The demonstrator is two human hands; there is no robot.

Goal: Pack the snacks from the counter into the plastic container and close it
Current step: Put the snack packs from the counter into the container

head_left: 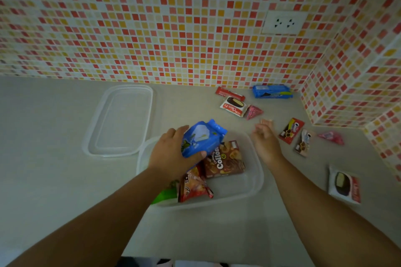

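A clear plastic container (pixel 256 182) sits on the grey counter in front of me. Inside lie a brown Collon box (pixel 225 161), a red snack bag (pixel 194 186) and a green packet (pixel 165 196). My left hand (pixel 171 154) grips a blue pouch (pixel 201 137) just above the container's far left side. My right hand (pixel 264 136) hovers open over the container's far right corner, holding nothing. The clear lid (pixel 121 119) lies flat on the counter to the left.
Loose snacks lie to the right: a blue Oreo pack (pixel 272 91), a red bar (pixel 229 93), a Choco Pie (pixel 233 106), two pink triangle packets (pixel 253 111) (pixel 332 137), two small cookie packs (pixel 291 130) (pixel 303 142) and another Choco Pie (pixel 345 184). Tiled walls close the back and right.
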